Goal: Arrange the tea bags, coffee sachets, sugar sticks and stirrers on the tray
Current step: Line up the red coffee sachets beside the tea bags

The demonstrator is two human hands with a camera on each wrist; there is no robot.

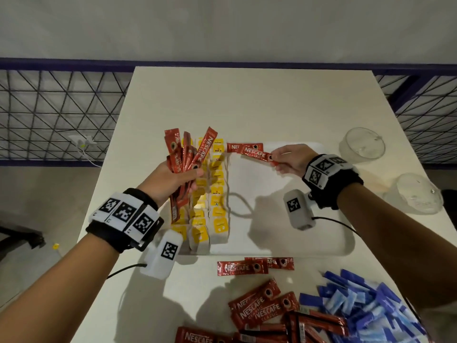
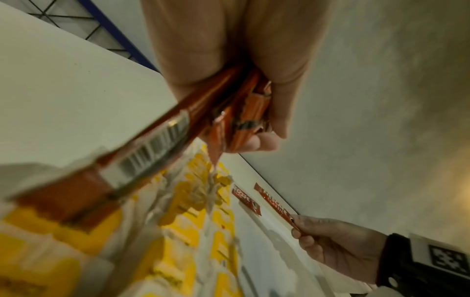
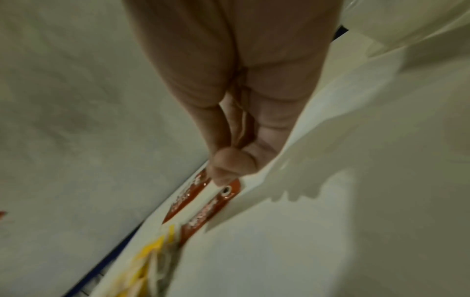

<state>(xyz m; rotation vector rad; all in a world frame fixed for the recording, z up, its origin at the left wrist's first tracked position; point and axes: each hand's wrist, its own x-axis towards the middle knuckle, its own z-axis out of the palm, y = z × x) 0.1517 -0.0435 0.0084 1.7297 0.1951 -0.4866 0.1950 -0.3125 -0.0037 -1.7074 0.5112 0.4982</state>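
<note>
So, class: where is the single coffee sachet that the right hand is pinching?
In the head view the single coffee sachet hangs over the tray's far edge, right of the tea bags, overlapping another sachet, pinched by the right hand.

The red coffee sachets [image 1: 257, 306] at the bottom of the frame are shiny foil. The tea bags [image 1: 217, 194] look like soft paper with yellow paper tags. The tray [image 1: 296, 243] is smooth white plastic. The table [image 1: 247, 95] is smooth and matt. The cups [image 1: 362, 143] at right are clear plastic. The blue sugar sticks [image 1: 363, 308] look like paper.
</note>
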